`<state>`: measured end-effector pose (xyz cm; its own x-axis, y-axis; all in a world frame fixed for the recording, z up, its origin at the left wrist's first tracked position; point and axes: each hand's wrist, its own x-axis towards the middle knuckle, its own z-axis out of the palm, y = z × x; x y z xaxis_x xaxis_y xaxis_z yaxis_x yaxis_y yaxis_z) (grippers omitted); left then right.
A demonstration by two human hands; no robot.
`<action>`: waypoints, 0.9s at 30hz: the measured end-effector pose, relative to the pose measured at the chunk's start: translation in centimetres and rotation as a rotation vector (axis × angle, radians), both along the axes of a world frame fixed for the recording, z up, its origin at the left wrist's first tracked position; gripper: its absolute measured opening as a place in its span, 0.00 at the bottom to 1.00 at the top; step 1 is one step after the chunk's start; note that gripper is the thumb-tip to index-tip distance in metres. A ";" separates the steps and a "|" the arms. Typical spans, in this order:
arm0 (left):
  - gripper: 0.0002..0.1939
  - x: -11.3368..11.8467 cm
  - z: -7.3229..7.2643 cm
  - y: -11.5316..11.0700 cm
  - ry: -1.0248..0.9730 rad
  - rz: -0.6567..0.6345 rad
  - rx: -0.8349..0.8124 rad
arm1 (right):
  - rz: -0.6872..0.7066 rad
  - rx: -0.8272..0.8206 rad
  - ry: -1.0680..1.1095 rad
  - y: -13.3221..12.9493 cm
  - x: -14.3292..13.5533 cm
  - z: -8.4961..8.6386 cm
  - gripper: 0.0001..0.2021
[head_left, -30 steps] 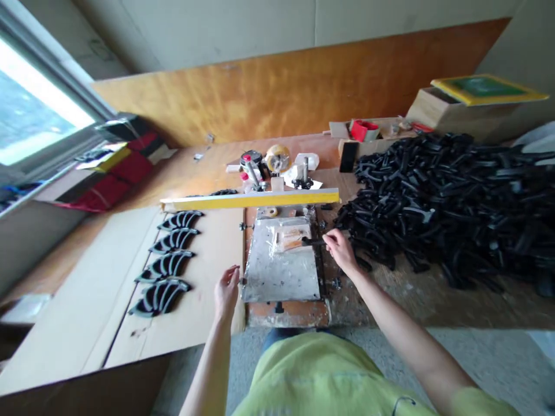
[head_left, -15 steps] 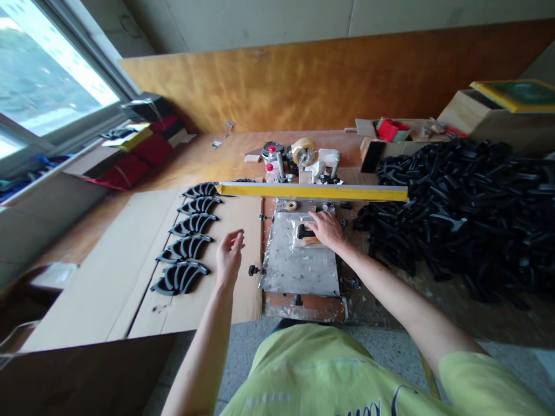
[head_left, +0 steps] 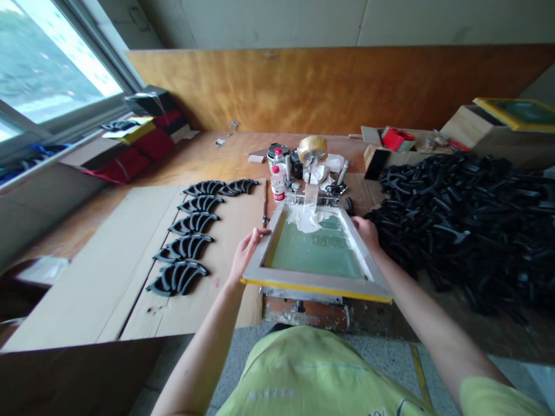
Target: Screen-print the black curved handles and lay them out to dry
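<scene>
A screen frame with a green mesh lies low over the metal plate, its front edge yellow. White paste and a pale squeegee are at the mesh's far end. My left hand grips the frame's left side, thumb near the top edge. On the right side, my right hand holds the frame, its fingers partly hidden by it. The frame covers most of the plate and whatever lies on it. To the left, curved black parts sit in fanned rows on cardboard.
A large heap of black parts covers the right of the table. Behind the frame stand red-capped bottles, a tape roll and metal posts. Boxes line the window side; red tape sits at the back right.
The frame has swung down from its raised position over the plate. Both my hands have moved onto its sides; my right hand has left the black part on the plate.
</scene>
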<state>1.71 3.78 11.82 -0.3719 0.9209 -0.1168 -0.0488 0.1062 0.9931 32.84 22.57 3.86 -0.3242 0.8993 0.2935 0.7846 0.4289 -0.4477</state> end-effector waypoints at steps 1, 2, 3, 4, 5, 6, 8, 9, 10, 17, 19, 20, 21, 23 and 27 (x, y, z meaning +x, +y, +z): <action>0.29 -0.1 -1.4 -0.8 -0.017 -0.034 -0.076 | -0.046 0.037 0.030 0.8 0.1 0.9 0.18; 0.30 -0.2 -2.9 -1.4 -0.038 -0.054 -0.138 | -0.056 0.082 0.060 1.5 -0.4 1.7 0.18; 0.34 -0.1 -4.4 -1.8 -0.059 -0.058 -0.185 | -0.024 0.127 0.083 2.2 -1.6 2.5 0.19; 0.38 0.1 -5.8 -2.0 -0.070 -0.043 -0.216 | 0.039 0.171 0.087 2.7 -3.3 3.2 0.22; 0.41 0.2 -7.1 -2.0 -0.066 -0.023 -0.236 | 0.124 0.199 0.062 3.1 -5.2 3.8 0.25; 0.43 0.4 -8.3 -2.0 -0.049 -0.003 -0.247 | 0.206 0.198 0.005 3.4 -7.2 4.2 0.26; 0.42 0.6 -10.2 -1.7 -0.013 0.015 -0.257 | 0.304 0.117 -0.160 3.5 -10.5 4.4 0.21; 0.40 0.5 -11.0 -1.6 -0.002 0.012 -0.257 | 0.324 0.059 -0.244 3.3 -11.6 4.3 0.17; 0.38 0.5 -11.5 -1.5 0.006 0.005 -0.254 | 0.333 0.008 -0.313 2.9 -12.2 4.0 0.13; 0.32 0.2 -12.3 -1.9 0.053 0.031 -0.231 | 0.729 0.005 -0.322 -1.4 -8.4 3.2 0.10; 0.31 0.4 -11.9 -1.9 0.054 0.063 -0.237 | 0.824 -0.022 -0.310 -1.7 -7.8 3.7 0.09; 0.30 0.5 -11.6 -1.9 0.056 0.073 -0.238 | 0.817 -0.031 -0.299 -1.6 -7.8 3.8 0.08; 0.30 0.6 -11.4 -1.9 0.060 0.079 -0.237 | 0.777 -0.027 -0.283 -1.5 -7.9 3.8 0.07; 0.30 0.6 -10.9 -1.9 0.065 0.074 -0.235 | 0.667 0.022 -0.245 -1.7 -8.2 3.3 0.07; 0.31 0.7 -10.5 -1.8 0.057 0.055 -0.249 | 0.688 0.093 -0.196 -2.9 -7.5 1.6 0.11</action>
